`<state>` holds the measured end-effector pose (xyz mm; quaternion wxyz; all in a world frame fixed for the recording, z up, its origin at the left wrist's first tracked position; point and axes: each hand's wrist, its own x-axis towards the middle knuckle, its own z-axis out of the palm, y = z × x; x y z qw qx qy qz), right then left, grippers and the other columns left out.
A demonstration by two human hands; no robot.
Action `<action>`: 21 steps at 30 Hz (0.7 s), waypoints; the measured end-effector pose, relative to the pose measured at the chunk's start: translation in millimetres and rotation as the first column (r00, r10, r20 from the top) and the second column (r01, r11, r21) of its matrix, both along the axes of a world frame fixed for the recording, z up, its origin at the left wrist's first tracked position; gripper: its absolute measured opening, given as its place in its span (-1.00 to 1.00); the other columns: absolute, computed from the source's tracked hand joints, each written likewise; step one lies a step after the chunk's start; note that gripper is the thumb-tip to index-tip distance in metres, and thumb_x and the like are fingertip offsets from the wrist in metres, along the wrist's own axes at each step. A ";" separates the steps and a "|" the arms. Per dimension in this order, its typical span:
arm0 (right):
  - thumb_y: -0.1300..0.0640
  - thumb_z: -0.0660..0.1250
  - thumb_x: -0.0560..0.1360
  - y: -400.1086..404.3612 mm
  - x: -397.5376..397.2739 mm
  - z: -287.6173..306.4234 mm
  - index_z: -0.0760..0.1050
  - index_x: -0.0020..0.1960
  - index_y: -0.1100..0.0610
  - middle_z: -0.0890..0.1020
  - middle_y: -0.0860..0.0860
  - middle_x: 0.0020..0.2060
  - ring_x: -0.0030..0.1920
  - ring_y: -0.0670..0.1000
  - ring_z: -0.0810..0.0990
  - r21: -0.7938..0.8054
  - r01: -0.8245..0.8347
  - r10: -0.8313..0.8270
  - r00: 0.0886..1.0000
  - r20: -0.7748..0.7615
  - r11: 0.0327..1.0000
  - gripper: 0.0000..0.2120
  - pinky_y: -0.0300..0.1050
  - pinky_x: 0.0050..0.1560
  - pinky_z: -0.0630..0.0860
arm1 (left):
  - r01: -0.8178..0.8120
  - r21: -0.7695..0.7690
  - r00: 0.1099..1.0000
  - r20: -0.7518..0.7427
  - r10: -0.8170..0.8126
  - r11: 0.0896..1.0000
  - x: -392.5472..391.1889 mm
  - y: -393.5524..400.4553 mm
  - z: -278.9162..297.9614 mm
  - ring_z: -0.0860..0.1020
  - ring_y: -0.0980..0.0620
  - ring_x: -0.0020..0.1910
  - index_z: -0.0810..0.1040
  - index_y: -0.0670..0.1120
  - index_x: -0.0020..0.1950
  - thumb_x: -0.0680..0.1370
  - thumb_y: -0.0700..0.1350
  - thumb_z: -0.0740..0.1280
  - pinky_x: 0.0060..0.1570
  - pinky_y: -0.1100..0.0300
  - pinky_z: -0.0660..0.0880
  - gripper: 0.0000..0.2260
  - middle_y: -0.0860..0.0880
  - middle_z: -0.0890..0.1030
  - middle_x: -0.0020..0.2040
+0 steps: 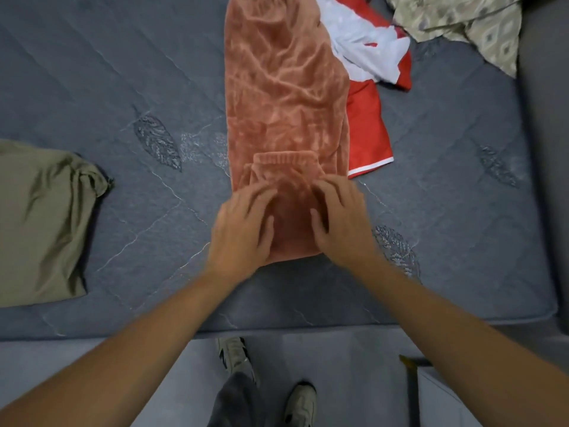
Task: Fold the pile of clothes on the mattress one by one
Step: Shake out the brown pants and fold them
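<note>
Both hands flat, fingers spread: left hand (243, 223) and right hand (341, 217) press the pink velvet garment's (283, 87) near end; it stretches lengthwise away across the mattress (107, 87)

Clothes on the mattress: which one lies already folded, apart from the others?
The olive garment at the left edge. It lies alone as a neat folded block, while the red-and-white garment and patterned cloth lie crumpled.

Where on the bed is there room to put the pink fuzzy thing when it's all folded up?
The biggest bare patch of mattress is between the olive folded garment and the pink fleece garment. Another lies at the near right, below the red and white garment. The far right is crowded: that garment and the patterned cloth lie bunched there.
</note>
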<state>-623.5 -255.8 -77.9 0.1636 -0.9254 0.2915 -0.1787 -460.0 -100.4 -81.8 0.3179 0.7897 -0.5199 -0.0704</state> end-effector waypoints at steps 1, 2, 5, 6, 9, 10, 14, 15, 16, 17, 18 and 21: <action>0.08 0.39 0.51 2.5 -11.2 -5.2 0.37 0.52 0.17 0.38 0.07 0.50 0.50 0.12 0.37 0.039 -0.115 0.117 0.992 -0.056 0.993 -0.40 0.15 0.44 0.35 | 0.143 0.051 0.989 0.015 -0.144 0.988 -7.2 10.5 -6.3 0.35 -0.10 0.52 0.39 -0.06 0.56 0.61 -0.01 0.34 0.45 -0.07 0.36 -0.48 -0.03 0.35 0.56; 0.01 0.42 0.49 3.8 -23.1 -10.9 0.29 0.60 0.16 0.29 0.05 0.58 0.60 0.09 0.25 0.083 -0.201 0.210 0.969 -0.129 0.976 -0.27 0.17 0.53 0.27 | 0.232 0.142 0.972 0.003 -0.235 0.962 -12.4 19.1 -12.4 0.24 -0.10 0.61 0.32 -0.06 0.62 0.58 0.10 0.39 0.54 -0.10 0.27 -0.36 -0.06 0.25 0.63; -0.22 0.51 0.38 -4.2 -46.5 -25.8 -0.04 0.71 0.08 -0.02 0.02 0.69 0.69 0.07 -0.06 0.109 -0.327 0.341 0.837 -0.427 0.939 0.12 0.22 0.62 0.13 | 0.290 0.456 0.949 -0.020 -0.316 0.841 -11.2 27.1 -36.2 -0.15 -0.05 0.69 -0.03 0.04 0.72 0.41 0.35 0.49 0.64 -0.13 0.01 0.07 -0.07 -0.12 0.71; -0.20 0.53 0.34 -8.7 -47.7 -30.1 -0.10 0.71 0.06 -0.08 0.02 0.70 0.69 0.07 -0.11 0.084 -0.361 0.353 0.789 -0.503 0.929 0.18 0.21 0.63 0.12 | 0.288 0.504 0.941 0.007 -0.338 0.814 -7.1 24.9 -42.5 -0.21 -0.05 0.68 -0.10 0.07 0.72 0.38 0.35 0.51 0.65 -0.12 -0.02 0.13 -0.07 -0.18 0.71; 0.10 0.46 0.24 -20.6 -38.5 -35.7 -0.11 0.71 0.05 -0.07 0.01 0.70 0.69 0.06 -0.10 0.010 -0.395 0.335 0.765 -0.550 0.919 0.18 0.19 0.63 0.10 | 0.282 0.448 0.937 0.061 -0.344 0.848 5.6 14.2 -52.5 -0.10 -0.08 0.69 0.01 0.07 0.71 0.40 0.11 0.56 0.64 -0.11 0.05 0.03 -0.09 -0.09 0.71; 0.16 0.41 0.22 -23.7 -35.0 -35.6 -0.09 0.71 0.05 -0.06 0.00 0.70 0.69 0.05 -0.09 0.003 -0.393 0.330 0.769 -0.547 0.920 0.16 0.18 0.63 0.10 | 0.285 0.422 0.939 0.059 -0.340 0.861 9.2 12.5 -53.7 -0.06 -0.08 0.69 0.07 0.06 0.71 0.42 0.00 0.55 0.63 -0.11 0.09 -0.03 -0.10 -0.05 0.71; 0.28 0.26 0.33 -18.0 -36.0 -30.4 0.03 0.70 0.09 0.02 -0.01 0.69 0.69 0.03 -0.05 0.018 -0.374 0.327 0.786 -0.524 0.927 -0.03 0.12 0.64 0.11 | 0.301 0.393 0.942 0.020 -0.336 0.869 12.2 20.0 -49.1 -0.04 -0.02 0.69 0.12 0.01 0.70 0.48 -0.28 0.45 0.64 -0.06 0.10 -0.14 -0.03 0.01 0.71; 0.30 0.22 0.34 -11.7 -38.6 -28.0 0.10 0.68 0.12 0.08 0.01 0.68 0.68 0.05 -0.01 0.027 -0.364 0.328 0.804 -0.497 0.931 -0.09 0.13 0.64 0.12 | 0.296 0.387 0.946 0.009 -0.324 0.873 10.2 25.0 -46.0 -0.02 -0.02 0.69 0.13 -0.02 0.70 0.47 -0.33 0.43 0.64 -0.03 0.09 -0.14 -0.03 0.03 0.71; 0.31 0.19 0.35 -4.2 -41.1 -24.6 0.17 0.67 0.15 0.14 0.02 0.67 0.68 0.07 0.03 0.034 -0.358 0.331 0.819 -0.468 0.933 -0.14 0.13 0.63 0.13 | 0.286 0.382 0.951 0.000 -0.310 0.879 7.2 30.8 -42.0 0.00 -0.01 0.69 0.15 -0.04 0.69 0.45 -0.38 0.41 0.65 -0.01 0.07 -0.13 -0.02 0.06 0.71; 0.32 0.18 0.35 3.6 -43.6 -20.6 0.22 0.65 0.16 0.19 0.03 0.66 0.67 0.08 0.07 0.039 -0.358 0.336 0.829 -0.448 0.933 -0.17 0.13 0.63 0.15 | 0.275 0.384 0.955 -0.008 -0.295 0.881 3.8 37.5 -37.3 0.01 -0.01 0.69 0.15 -0.06 0.69 0.44 -0.42 0.39 0.65 0.02 0.05 -0.13 -0.02 0.08 0.70; 0.33 0.20 0.35 13.2 -46.1 -15.3 0.26 0.63 0.17 0.23 0.03 0.64 0.66 0.09 0.11 0.041 -0.368 0.348 0.829 -0.437 0.929 -0.18 0.13 0.62 0.16 | 0.263 0.395 0.959 -0.010 -0.282 0.881 -0.5 47.5 -31.0 0.00 0.01 0.69 0.15 -0.05 0.69 0.43 -0.44 0.37 0.65 0.05 0.02 -0.12 -0.01 0.09 0.70; 0.35 0.40 0.28 39.5 -56.1 -6.0 0.37 0.57 0.20 0.35 0.07 0.59 0.63 0.13 0.23 0.051 -0.422 0.398 0.798 -0.454 0.905 -0.15 0.16 0.60 0.25 | 0.236 0.420 0.969 -0.031 -0.246 0.876 -16.4 79.8 -21.3 -0.03 0.06 0.68 0.13 -0.01 0.70 0.40 -0.48 0.33 0.66 0.08 -0.01 -0.08 0.04 0.07 0.70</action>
